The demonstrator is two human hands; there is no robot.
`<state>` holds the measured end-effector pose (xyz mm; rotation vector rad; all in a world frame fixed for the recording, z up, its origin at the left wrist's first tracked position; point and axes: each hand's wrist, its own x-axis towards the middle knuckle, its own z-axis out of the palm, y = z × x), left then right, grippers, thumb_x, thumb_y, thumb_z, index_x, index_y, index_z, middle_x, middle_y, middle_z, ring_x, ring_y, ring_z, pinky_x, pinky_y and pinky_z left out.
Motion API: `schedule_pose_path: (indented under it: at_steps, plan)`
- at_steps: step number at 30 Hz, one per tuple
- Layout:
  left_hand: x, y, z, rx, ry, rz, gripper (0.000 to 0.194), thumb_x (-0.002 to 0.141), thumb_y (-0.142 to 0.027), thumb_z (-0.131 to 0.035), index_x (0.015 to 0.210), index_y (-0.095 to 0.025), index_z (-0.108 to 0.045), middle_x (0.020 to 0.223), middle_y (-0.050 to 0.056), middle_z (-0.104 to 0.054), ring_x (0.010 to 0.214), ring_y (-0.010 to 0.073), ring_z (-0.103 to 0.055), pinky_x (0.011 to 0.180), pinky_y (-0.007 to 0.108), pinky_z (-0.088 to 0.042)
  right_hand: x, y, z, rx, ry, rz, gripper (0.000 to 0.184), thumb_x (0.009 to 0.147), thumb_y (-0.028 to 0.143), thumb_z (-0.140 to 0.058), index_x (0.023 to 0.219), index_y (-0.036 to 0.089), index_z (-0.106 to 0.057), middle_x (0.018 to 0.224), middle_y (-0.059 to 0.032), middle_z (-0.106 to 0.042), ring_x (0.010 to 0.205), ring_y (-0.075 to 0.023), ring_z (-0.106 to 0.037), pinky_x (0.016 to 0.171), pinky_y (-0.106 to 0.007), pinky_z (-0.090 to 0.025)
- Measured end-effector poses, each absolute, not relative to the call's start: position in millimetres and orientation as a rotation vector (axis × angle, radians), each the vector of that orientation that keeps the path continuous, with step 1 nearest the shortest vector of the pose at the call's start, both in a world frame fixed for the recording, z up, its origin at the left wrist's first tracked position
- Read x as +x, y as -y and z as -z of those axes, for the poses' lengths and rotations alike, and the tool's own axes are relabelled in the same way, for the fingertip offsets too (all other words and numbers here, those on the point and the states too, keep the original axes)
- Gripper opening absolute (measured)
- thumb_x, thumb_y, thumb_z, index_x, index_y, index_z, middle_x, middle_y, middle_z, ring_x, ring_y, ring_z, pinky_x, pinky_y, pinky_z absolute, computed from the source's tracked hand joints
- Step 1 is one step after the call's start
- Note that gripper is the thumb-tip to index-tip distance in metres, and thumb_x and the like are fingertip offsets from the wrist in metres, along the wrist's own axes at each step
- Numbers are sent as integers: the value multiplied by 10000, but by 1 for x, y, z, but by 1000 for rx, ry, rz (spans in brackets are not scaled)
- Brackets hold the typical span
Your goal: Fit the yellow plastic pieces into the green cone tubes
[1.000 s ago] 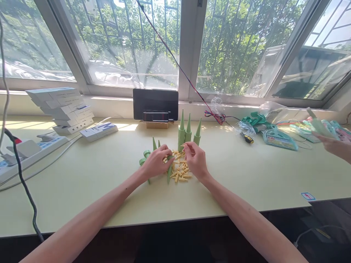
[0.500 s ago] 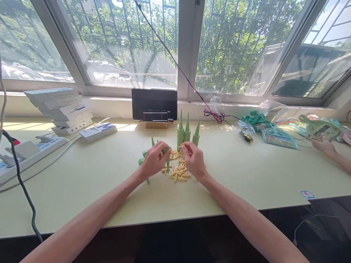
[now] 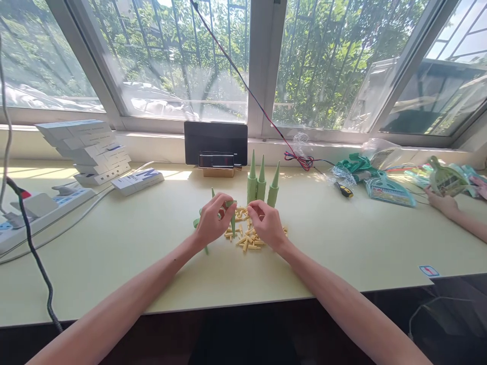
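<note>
My left hand [image 3: 213, 221] is closed on a green pointed piece [image 3: 233, 224], whose tapered end hangs down below the fingers. Close by on the right, my right hand [image 3: 268, 223] pinches thumb and forefinger together; whatever is between them is too small to make out. Under and between both hands lies a loose pile of small pale-yellow pegs [image 3: 250, 243]. Behind the right hand stand three upright green cone-topped cylinders [image 3: 261, 187]. More green curved pieces [image 3: 196, 223] lie left of my left hand, partly hidden by it.
A black tablet [image 3: 215, 139] leans at the back by the window. White boxes [image 3: 93, 152] are stacked at left, near a power strip [image 3: 76, 200]. A yellow-black cutter [image 3: 344, 190] and bagged green items [image 3: 391, 190] lie right. Another person's hand [image 3: 443, 203] holds a green item at far right.
My right hand has moved slightly left, nearer my left hand. The view has shifted a little. At far right, the other person's green item has tilted more upright.
</note>
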<state>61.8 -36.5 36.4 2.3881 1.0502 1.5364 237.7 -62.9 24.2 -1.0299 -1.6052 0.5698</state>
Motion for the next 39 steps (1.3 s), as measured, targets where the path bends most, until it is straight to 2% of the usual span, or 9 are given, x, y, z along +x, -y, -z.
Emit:
schedule_pose_path:
  at_steps: [19,39]
  plan:
    - [62,37,-35,2411,-996,-1513,78,926,-248,-569,875,-190,-555,836,12,-571,669,97,-553,559,188,-531,238,63,-23,-996,1660,-646,244,924,403,-514,884,195,-634,752,-28,-636,601,-139,-547,533,-245,-446]
    - [61,35,-31,2441,-986,-1512,60,922,-242,-577,892,-195,-557,845,5,-587,660,92,-559,561,182,-535,238,64,-23,-994,1665,-715,262,910,439,-557,918,191,-641,777,-30,-655,610,-135,-561,558,-253,-469]
